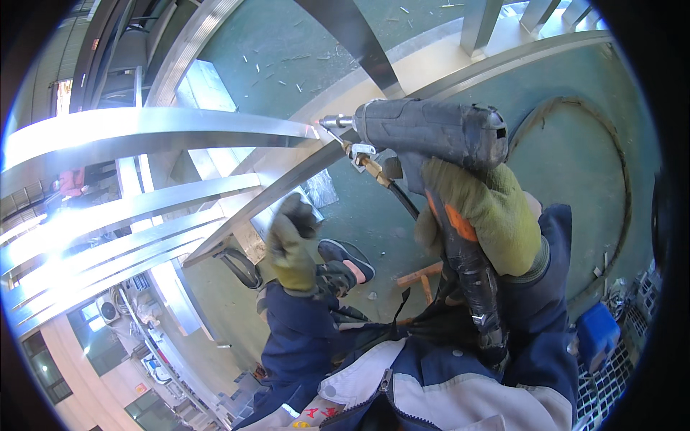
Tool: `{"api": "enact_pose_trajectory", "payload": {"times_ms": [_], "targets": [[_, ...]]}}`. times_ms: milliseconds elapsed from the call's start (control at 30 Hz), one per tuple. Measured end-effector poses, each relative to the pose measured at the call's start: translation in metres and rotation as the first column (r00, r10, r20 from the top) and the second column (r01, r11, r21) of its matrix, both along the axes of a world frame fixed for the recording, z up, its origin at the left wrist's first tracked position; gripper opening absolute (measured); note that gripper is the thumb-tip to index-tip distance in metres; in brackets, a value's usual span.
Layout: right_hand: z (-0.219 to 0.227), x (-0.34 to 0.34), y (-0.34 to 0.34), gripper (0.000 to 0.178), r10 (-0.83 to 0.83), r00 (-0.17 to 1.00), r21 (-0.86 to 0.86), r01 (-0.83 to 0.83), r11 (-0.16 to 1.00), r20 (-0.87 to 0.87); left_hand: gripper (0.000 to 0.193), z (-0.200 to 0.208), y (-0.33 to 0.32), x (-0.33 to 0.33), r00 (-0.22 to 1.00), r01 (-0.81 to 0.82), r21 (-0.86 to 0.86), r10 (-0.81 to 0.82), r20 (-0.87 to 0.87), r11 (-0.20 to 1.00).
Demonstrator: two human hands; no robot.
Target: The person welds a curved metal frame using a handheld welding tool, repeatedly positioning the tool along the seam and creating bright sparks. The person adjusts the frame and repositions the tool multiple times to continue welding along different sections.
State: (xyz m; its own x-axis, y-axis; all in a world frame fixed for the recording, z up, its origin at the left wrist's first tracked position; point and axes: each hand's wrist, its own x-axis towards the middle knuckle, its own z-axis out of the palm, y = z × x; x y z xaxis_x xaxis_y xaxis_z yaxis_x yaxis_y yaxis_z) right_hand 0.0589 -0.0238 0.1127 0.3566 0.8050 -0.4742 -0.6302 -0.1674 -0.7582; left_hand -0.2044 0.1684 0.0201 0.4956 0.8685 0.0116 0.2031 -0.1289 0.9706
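My right hand [496, 212], in a yellow-green work glove, is wrapped round the grip of a black pistol-shaped welding gun [431, 129]. Its metal nozzle [334, 121] points left, at the spot where a shiny metal bar [180, 133] meets the long frame rail [287, 172]. A brass-coloured feed tube [374, 169] slants up under the nozzle to the same spot. Below the rail, my left hand [291, 248] is gloved too, with dark fingertips curled inward. I see nothing in it, and it appears apart from the rail.
More parallel bars [180, 190] run off left, with bright glare. The frame curves away at the upper right [517, 68]. A cable loop [625, 165] lies on the green floor at right, near a blue container [598, 334] and a grid crate [611, 388]. My shoe [348, 260] is below.
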Motion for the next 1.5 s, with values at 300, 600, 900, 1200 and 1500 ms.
{"api": "enact_pose_trajectory", "payload": {"times_ms": [300, 600, 900, 1200, 1500], "targets": [[-0.006, -0.002, 0.006, 0.064, -0.03, 0.998, 0.087, 0.035, 0.996, -0.062, 0.041, -0.07, -0.054, -0.035, 0.996, 0.031, -0.354, -0.059, -0.069, 0.935], [0.004, -0.011, 0.013, 0.056, -0.03, 1.0, 0.017, 0.03, 0.999, -0.002, 0.041, -0.094, -0.057, -0.039, 0.966, 0.155, -0.385, -0.221, -0.132, 0.91], [0.018, -0.016, 0.017, 0.051, 0.044, 0.998, -0.069, -0.042, 0.997, 0.035, 0.04, -0.116, -0.075, -0.057, 0.924, 0.143, -0.481, -0.292, -0.249, 0.865], [0.026, -0.022, 0.021, 0.037, 0.019, 1.0, -0.09, -0.018, 0.996, 0.011, 0.048, -0.129, -0.076, -0.059, 0.881, 0.215, -0.46, -0.374, -0.289, 0.862], [0.014, -0.026, 0.016, 0.047, 0.024, 0.996, -0.002, -0.024, 1.0, 0.082, 0.045, -0.133, -0.077, -0.062, 0.882, 0.224, -0.475, -0.384, -0.271, 0.851]]}}
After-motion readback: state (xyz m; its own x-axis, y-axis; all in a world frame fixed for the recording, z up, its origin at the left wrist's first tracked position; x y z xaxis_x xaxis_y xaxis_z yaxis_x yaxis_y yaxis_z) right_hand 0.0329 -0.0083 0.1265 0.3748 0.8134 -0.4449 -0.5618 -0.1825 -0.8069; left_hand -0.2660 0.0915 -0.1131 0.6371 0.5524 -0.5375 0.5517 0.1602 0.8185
